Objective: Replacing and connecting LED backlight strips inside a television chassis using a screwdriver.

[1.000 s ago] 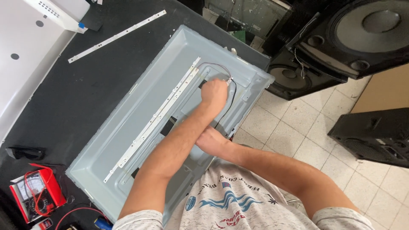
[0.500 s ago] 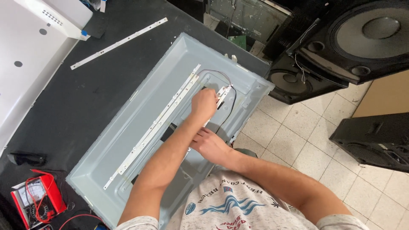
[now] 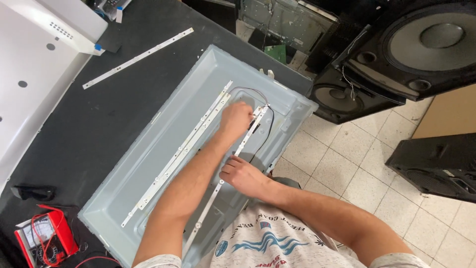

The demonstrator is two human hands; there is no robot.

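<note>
Hands meet over a long white light strip (image 3: pixel 233 161) that runs diagonally across the middle of the frame, inside a pale grey metal panel (image 3: pixel 148 149) on a black table (image 3: pixel 99 114). We see the left hand (image 3: pixel 237 118) closed around the strip's upper end, near a thin black wire (image 3: pixel 265 129). The right hand (image 3: pixel 243 173) pinches the strip lower down, fingers curled on it. Another strip (image 3: pixel 181 149) lies fixed in the panel, left of the arms. A loose strip (image 3: pixel 136 58) rests on the table at upper left. A red meter (image 3: pixel 42 238) sits at lower left; big black speakers (image 3: pixel 421 49) stand at upper right.
</note>
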